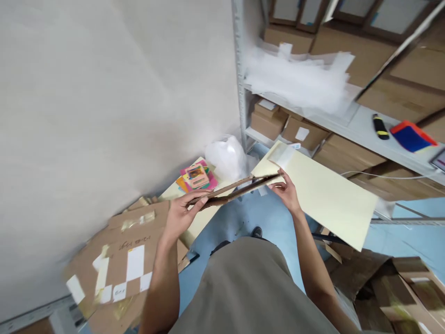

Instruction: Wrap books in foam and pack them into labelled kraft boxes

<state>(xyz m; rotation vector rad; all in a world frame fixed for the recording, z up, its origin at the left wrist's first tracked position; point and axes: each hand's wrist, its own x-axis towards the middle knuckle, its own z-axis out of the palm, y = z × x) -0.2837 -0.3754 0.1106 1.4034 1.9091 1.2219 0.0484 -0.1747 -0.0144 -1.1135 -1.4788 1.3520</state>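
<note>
Both hands hold a thin, flattened piece of brown cardboard (236, 189) in front of my body, seen nearly edge-on with a narrow gap between its layers. My left hand (184, 211) pinches its near left end, thumb and fingers pressed on either side. At the far right end, my right hand (285, 191) grips a corner between thumb and fingers. Just beyond the left hand, a stack of colourful packs (197, 177) lies on a cream tabletop (170, 191). A second cream tabletop (327, 199) extends to the right of my right hand, with a clear plastic bag (282, 155) on it.
A large taped cardboard sheet (121, 250) stands at left. White plastic bags (225, 157) sit by the wall. Shelving (361, 125) at right carries cartons, white wrapping (299, 79), a black-yellow marker (380, 126) and a blue-red item (413, 136). An open carton (392, 287) stands lower right.
</note>
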